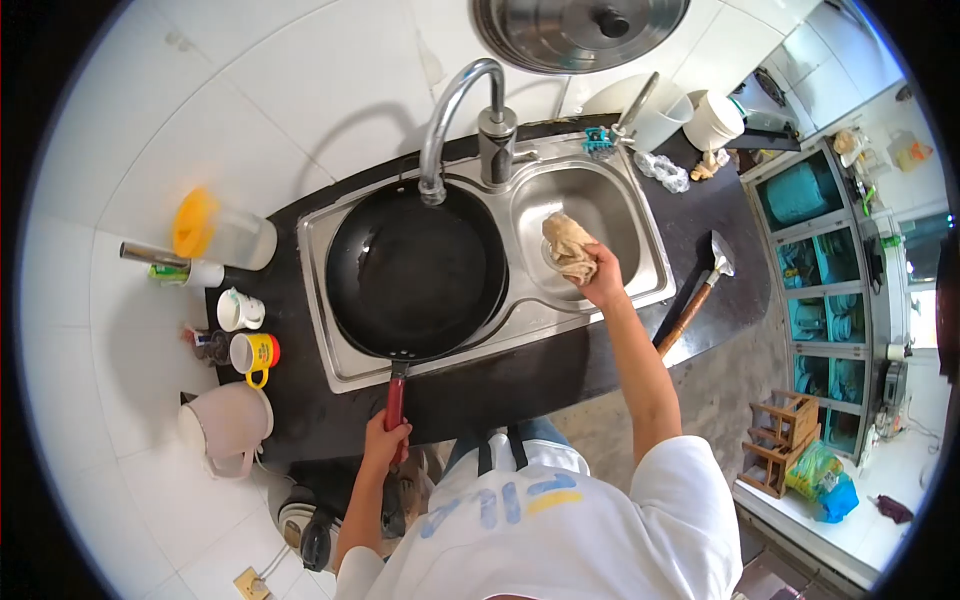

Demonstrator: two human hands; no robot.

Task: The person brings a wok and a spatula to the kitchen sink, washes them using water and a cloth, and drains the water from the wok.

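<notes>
My left hand (pixel 386 440) is closed around the red handle (pixel 396 400) of a black wok (pixel 415 270). The wok lies over the left basin of a steel double sink (pixel 340 375), and a wet shine shows inside it. Above the right basin (pixel 590 190), my right hand (pixel 603 280) grips a crumpled beige dishcloth (pixel 569 247). The curved faucet (pixel 435 150) stands behind the basins, its spout over the wok's back edge.
A spatula (pixel 695 300) with a wooden handle lies on the black counter (pixel 540 370) at right. Mugs (pixel 255 352), a pitcher (pixel 225 230) with a yellow lid and a pink kettle (pixel 230 425) stand at left. A large lid (pixel 570 30) is at the back wall.
</notes>
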